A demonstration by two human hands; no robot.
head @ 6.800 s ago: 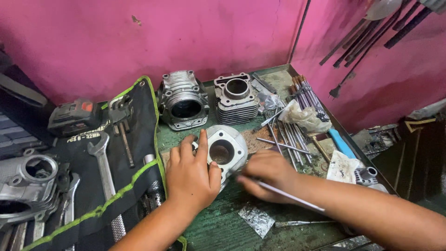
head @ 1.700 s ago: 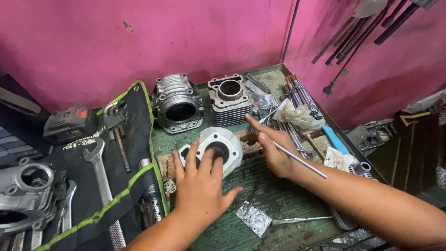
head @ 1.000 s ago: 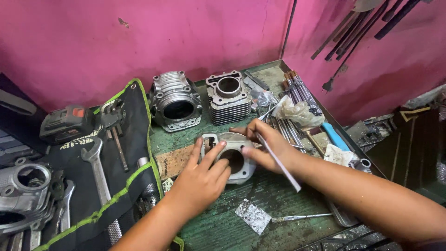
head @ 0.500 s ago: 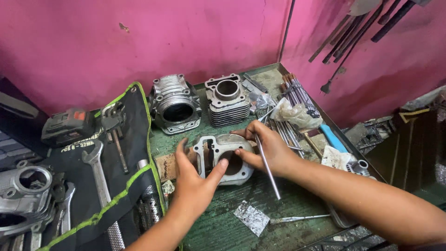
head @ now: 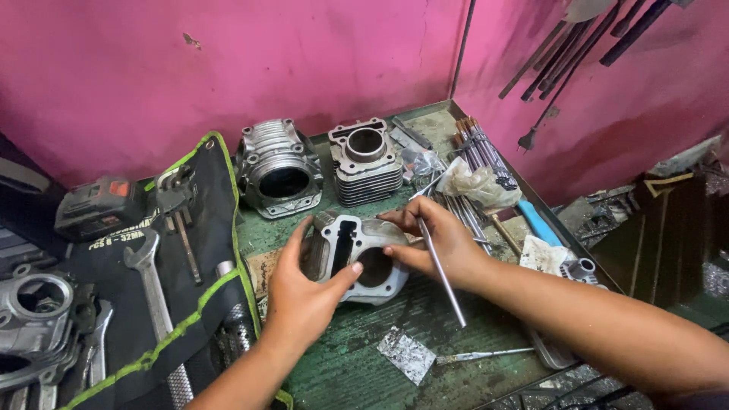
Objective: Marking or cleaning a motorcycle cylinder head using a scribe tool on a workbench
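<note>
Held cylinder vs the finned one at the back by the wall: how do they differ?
The held cylinder lies tilted with its bore facing the camera, both hands on it; the finned cylinder stands upright and untouched, bore up. The held one shows a smooth flange face; the finned one shows stacked cooling fins. Both are grey metal engine cylinders on the green bench.

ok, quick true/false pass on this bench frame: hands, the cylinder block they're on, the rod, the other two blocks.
1. Both hands grip the same cylinder block. True: left hand and right hand are on it.
2. The thin metal rod is in the left hand. False: the right hand holds it.
3. Two more cylinder blocks stand near the pink wall. True: one rounded, one finned.
4. The held block lies on the black tool roll. False: it is over the green benchtop.
5. A wrench lies on the tool roll. True.
</note>
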